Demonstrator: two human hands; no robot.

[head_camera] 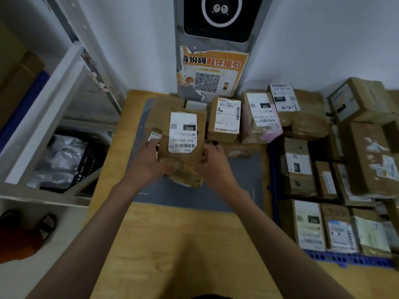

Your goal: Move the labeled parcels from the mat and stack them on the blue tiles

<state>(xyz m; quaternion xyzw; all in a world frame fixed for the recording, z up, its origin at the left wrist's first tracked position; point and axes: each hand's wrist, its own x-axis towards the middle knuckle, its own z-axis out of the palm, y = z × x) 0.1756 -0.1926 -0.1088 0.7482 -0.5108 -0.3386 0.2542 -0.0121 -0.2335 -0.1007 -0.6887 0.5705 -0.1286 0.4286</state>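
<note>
One view only here, the head camera, worn on the person's head and looking forward and steeply down. It's a wide-angle lens, so the white shelf rack (54,100) bows along the left edge and the wall leans inward. Both forearms run up from the bottom corners and meet mid-frame, close under the lens, at a labeled parcel (183,137). Straight ahead and below sits the grey mat (237,186) on the wooden counter (172,244); the blue tiles (328,258) run down the right side. At the top, the kiosk with its orange poster (212,71) closes off the far end.
</note>
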